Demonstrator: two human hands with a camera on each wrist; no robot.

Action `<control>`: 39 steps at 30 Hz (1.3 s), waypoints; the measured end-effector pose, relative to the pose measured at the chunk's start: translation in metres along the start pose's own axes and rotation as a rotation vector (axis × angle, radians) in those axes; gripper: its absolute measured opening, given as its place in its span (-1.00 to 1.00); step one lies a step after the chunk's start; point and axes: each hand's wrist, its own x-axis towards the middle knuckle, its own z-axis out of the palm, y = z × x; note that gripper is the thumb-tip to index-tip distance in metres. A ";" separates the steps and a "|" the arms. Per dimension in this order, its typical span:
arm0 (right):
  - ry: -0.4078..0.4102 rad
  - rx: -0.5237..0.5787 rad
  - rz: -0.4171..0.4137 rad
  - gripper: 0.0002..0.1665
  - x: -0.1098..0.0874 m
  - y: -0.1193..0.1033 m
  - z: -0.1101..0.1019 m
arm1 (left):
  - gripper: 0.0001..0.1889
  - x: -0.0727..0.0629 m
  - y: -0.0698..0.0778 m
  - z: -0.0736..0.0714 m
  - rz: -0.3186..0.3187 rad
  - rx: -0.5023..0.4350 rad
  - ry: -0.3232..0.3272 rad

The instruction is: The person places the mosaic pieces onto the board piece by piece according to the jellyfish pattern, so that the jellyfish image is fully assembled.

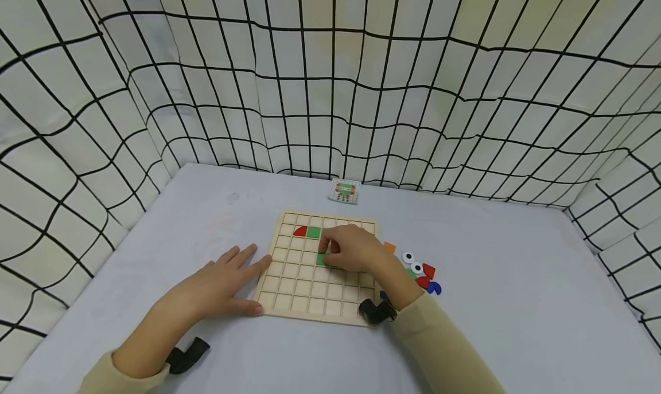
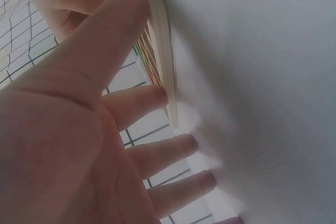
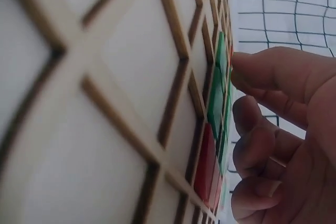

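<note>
A wooden grid board (image 1: 310, 305) lies on the white table. A red quarter-circle tile (image 1: 300, 231) and a green square tile (image 1: 313, 231) sit side by side in its upper left part. My right hand (image 1: 353, 248) is over the middle of the board with bent fingers. Its thumb and index finger are at another green tile (image 1: 320, 260); I cannot tell whether they pinch it. Green tiles (image 3: 216, 95) and the red tile (image 3: 206, 163) also show in the right wrist view. My left hand (image 1: 219, 287) rests with spread fingers, thumb and index touching the board's left edge.
Right of the board lie loose tiles: an orange one (image 1: 389, 247), round eye discs (image 1: 408, 257), red pieces (image 1: 428, 270) and a blue one (image 1: 434, 288). A small pattern card (image 1: 344, 191) is at the back. Black netting (image 1: 333, 87) stands around the table.
</note>
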 end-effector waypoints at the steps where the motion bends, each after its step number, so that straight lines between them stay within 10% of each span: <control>1: 0.007 0.021 -0.005 -0.92 -0.001 0.002 -0.001 | -0.01 0.000 0.000 0.000 0.000 -0.002 0.000; 18: 0.140 0.230 0.117 -0.81 -0.071 0.066 -0.050 | 0.00 -0.001 0.000 0.001 -0.022 0.007 -0.016; 39: -0.106 0.255 0.279 -0.77 -0.099 0.096 -0.059 | 0.00 0.000 0.002 0.003 -0.027 -0.007 -0.030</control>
